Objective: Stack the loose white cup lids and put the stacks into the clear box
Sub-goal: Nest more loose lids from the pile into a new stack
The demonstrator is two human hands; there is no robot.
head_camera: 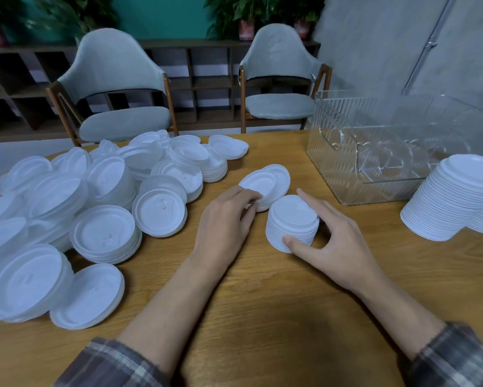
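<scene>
Wooden desk (262,303), two grey chairs (117,88) behind. Lid pile (67,208) on the left. Clear box (346,191) back right, looks empty, with tall stacks (452,196) beside it. Right hand (338,241): grip half closed, thumb and forefinger round short stack (292,219). Left hand (226,216): fingers curled over near rim of lid pair (271,180), just beside that stack. Risk: if the pair seats off-centre or tilted, the stack could skew and spill when lifted.
</scene>
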